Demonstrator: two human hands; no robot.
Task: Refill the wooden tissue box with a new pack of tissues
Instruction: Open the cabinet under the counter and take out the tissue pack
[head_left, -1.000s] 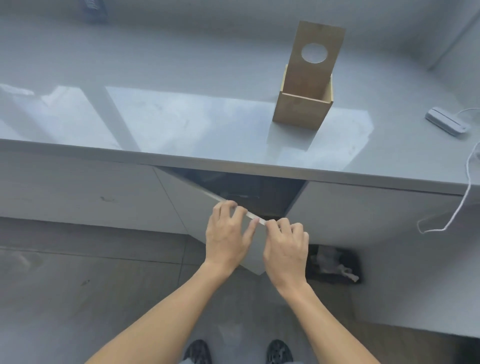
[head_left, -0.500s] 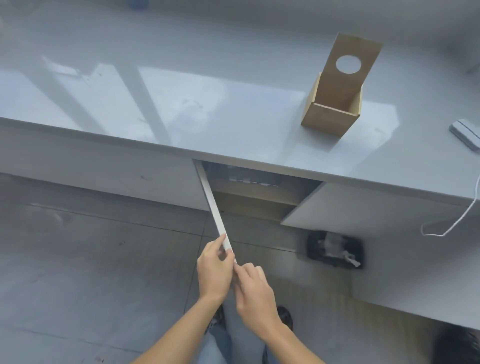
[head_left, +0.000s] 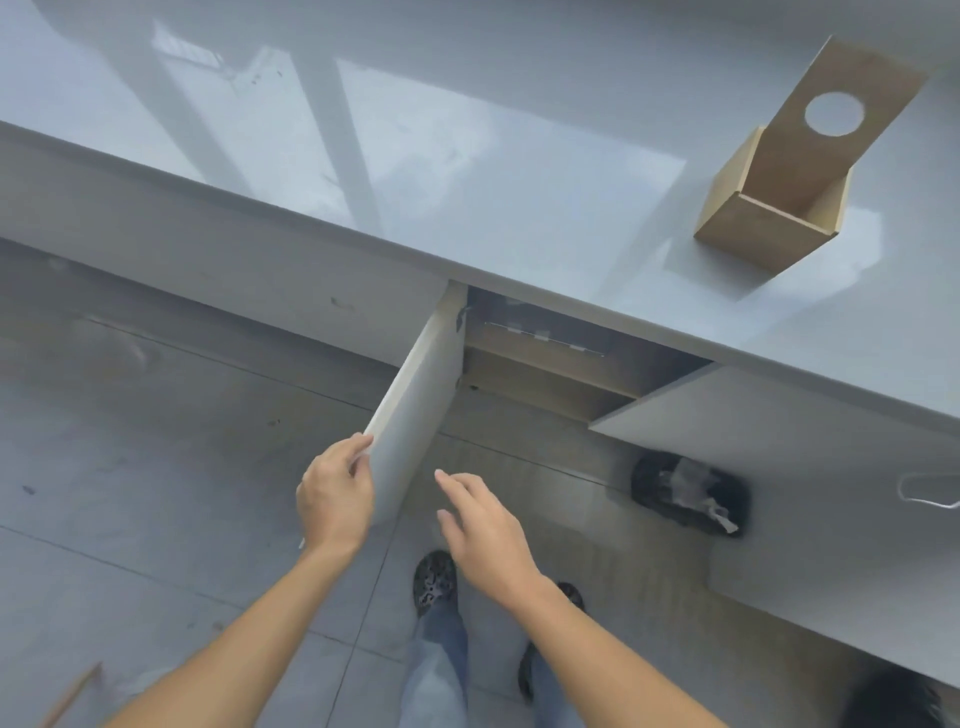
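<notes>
The wooden tissue box (head_left: 763, 228) stands on the grey counter (head_left: 519, 197) at the upper right, its lid with a round hole flipped up and the inside bare. Below the counter a white cabinet door (head_left: 415, 410) is swung wide open. My left hand (head_left: 335, 499) grips the door's outer edge. My right hand (head_left: 483, 525) hovers free beside the door, fingers apart, holding nothing. The cabinet interior (head_left: 545, 364) shows wooden shelves; no tissue pack is in sight.
A second cabinet door (head_left: 779, 415) on the right stands partly open. A dark bin with crumpled plastic (head_left: 685, 493) sits on the tiled floor beneath it. A white cable loop (head_left: 930, 493) hangs at the right edge. My feet are on the floor below.
The left door has swung further open. My right hand has let go of its edge and moved right; my left hand still holds it. The view has shifted left.
</notes>
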